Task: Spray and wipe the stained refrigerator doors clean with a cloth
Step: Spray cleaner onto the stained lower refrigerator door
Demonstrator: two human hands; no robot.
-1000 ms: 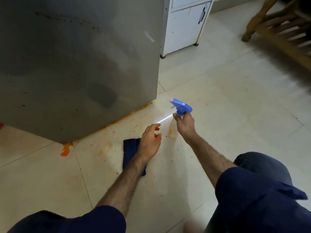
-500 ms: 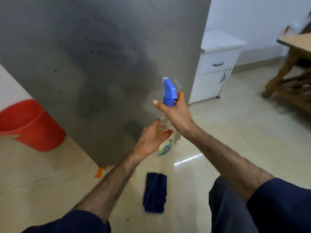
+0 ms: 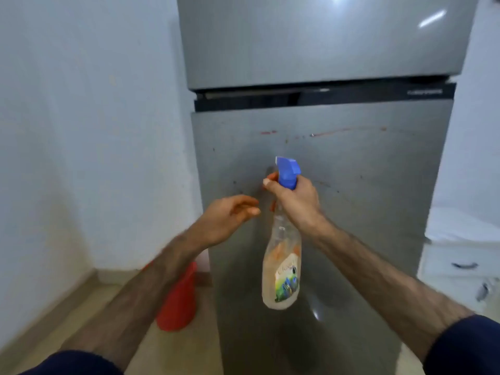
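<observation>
Right hand (image 3: 297,198) grips a spray bottle (image 3: 282,266), nozzle aimed at the stained refrigerator door (image 3: 351,185); left hand (image 3: 230,215) hangs relaxed beside it, empty.

Home kitchen, steel two-door refrigerator (image 3: 322,185), white drawer cabinet (image 3: 460,263), red bucket (image 3: 178,301)

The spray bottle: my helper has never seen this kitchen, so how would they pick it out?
Find the tall grey refrigerator between the white walls. In front of its stained lower door, the right hand grips the spray bottle by its neck. It alone has a clear body, blue trigger head and colourful label.
</observation>
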